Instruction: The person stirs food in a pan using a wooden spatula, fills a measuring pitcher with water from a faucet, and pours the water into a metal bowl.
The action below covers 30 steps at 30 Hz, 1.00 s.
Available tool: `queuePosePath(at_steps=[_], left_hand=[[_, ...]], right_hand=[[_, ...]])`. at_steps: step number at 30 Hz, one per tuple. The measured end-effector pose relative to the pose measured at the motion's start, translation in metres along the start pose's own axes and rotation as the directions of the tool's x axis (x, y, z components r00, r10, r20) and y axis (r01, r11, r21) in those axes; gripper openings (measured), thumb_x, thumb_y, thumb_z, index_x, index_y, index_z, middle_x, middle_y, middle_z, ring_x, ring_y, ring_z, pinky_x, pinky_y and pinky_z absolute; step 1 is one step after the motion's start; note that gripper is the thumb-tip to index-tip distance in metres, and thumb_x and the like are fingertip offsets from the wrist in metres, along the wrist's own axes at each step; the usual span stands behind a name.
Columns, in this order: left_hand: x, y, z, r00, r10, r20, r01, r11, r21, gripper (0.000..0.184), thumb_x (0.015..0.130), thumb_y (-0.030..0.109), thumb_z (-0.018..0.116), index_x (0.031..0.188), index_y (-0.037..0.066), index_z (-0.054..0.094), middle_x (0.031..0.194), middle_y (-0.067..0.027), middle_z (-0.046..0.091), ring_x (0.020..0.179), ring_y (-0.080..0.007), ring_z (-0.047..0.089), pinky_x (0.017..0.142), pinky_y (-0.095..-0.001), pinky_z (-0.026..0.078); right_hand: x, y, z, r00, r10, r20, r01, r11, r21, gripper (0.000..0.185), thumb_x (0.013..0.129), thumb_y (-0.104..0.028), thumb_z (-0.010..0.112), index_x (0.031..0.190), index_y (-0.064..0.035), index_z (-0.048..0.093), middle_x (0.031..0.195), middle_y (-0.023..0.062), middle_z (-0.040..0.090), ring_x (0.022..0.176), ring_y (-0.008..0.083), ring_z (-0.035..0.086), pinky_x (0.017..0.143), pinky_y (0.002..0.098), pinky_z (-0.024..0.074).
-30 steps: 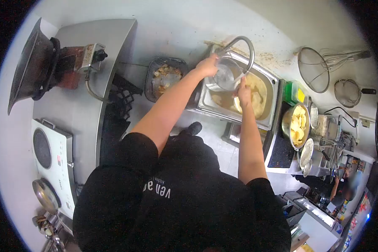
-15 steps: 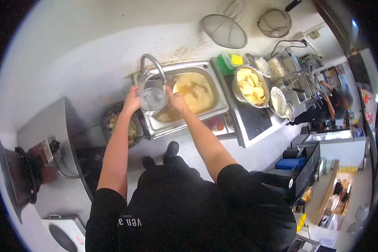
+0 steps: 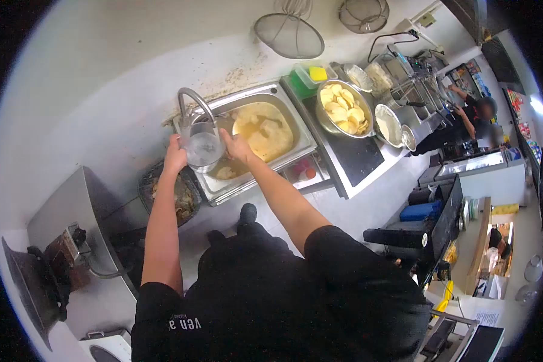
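My left hand (image 3: pixel 175 155) and my right hand (image 3: pixel 238 146) grip opposite sides of a round, shiny bowl (image 3: pixel 204 152), clear or metal, I cannot tell which. It is under the curved faucet (image 3: pixel 193 95), above the left end of the sink, and what looks like water is inside. Fingers of both hands are closed on its rim. Cloudy brownish water with pale foam stands in the steel sink (image 3: pixel 301 130), and the edge of a pale round thing shows in it.
Right of the sink, a metal bowl of sliced potatoes (image 3: pixel 344 110) stands by a bowl of white powder (image 3: pixel 389 125) and a green tub with a yellow sponge (image 3: pixel 318 73). A bin of scraps (image 3: pixel 184 199) sits below left. Another person (image 3: pixel 464 120) works farther right.
My view has shifted, so the sink and bowl appear farther left. Both hands still hold the bowl under the faucet. The other person's arms have moved slightly.
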State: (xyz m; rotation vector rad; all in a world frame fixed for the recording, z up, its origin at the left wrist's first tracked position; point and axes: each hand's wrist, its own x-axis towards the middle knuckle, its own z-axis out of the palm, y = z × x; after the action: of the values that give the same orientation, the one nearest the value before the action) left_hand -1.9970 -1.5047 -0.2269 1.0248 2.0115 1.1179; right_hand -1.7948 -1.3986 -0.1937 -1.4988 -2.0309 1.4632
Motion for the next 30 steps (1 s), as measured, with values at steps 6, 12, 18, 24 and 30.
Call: queuePosePath(at_steps=[6,12,18,24,30], left_hand=[[-0.008,0.007,-0.001,0.999,-0.016,-0.029,0.015,0.999,-0.034,0.050,0.074,0.001,0.040,0.123,0.003,0.035,0.115,-0.0249,0.055,0.108,-0.0409,0.052,0.093,-0.0417,0.038],[-0.004,0.005,0.003,0.999,0.022,-0.045,-0.020,0.999,0.033,0.047,0.076,0.007,0.043,0.122,0.003,0.036,0.112,-0.0299,0.054,0.107,-0.0439,0.051,0.092,-0.0444,0.039],[-0.009,0.004,-0.004,0.997,-0.024,-0.080,0.028,0.998,0.048,0.048,0.074,0.008,0.046,0.121,0.003,0.036,0.110,-0.0304,0.054,0.105,-0.0448,0.051,0.090,-0.0473,0.039],[-0.022,0.027,-0.012,0.998,-0.018,-0.060,0.023,0.997,0.076,0.047,0.073,0.009,0.046,0.119,0.002,0.037,0.111,-0.0289,0.054,0.106,-0.0425,0.052,0.089,-0.0457,0.040],[-0.021,0.024,-0.010,0.998,-0.041,-0.055,0.045,0.997,0.069,0.049,0.074,0.010,0.049,0.120,0.001,0.036,0.112,-0.0283,0.054,0.107,-0.0413,0.052,0.090,-0.0446,0.041]], right_hand=[[0.022,0.020,0.010,0.999,-0.031,-0.035,0.029,0.997,-0.075,0.091,0.082,-0.069,0.030,0.073,0.0158,0.061,0.069,0.0329,0.058,0.082,0.0433,0.061,0.081,0.0444,0.0452],[0.017,0.013,0.002,1.000,0.000,0.031,0.003,0.994,-0.111,0.090,0.082,-0.072,0.028,0.070,0.0111,0.062,0.061,0.0253,0.059,0.068,0.0365,0.063,0.073,0.0426,0.0480],[0.009,-0.003,0.003,1.000,-0.018,0.003,0.019,0.996,-0.090,0.075,0.087,-0.063,0.035,0.049,-0.0018,0.054,0.044,0.0103,0.050,0.045,0.0212,0.055,0.051,0.0349,0.0460],[0.024,0.018,0.005,0.990,-0.134,-0.039,0.132,0.990,-0.047,0.069,0.088,-0.058,0.042,0.052,0.0001,0.052,0.046,0.0095,0.048,0.044,0.0196,0.053,0.045,0.0330,0.0445],[0.017,0.013,0.004,0.996,-0.083,0.038,0.081,0.996,0.039,0.063,0.089,-0.055,0.042,0.052,-0.0049,0.047,0.048,0.0053,0.043,0.042,0.0166,0.046,0.043,0.0322,0.0435]])
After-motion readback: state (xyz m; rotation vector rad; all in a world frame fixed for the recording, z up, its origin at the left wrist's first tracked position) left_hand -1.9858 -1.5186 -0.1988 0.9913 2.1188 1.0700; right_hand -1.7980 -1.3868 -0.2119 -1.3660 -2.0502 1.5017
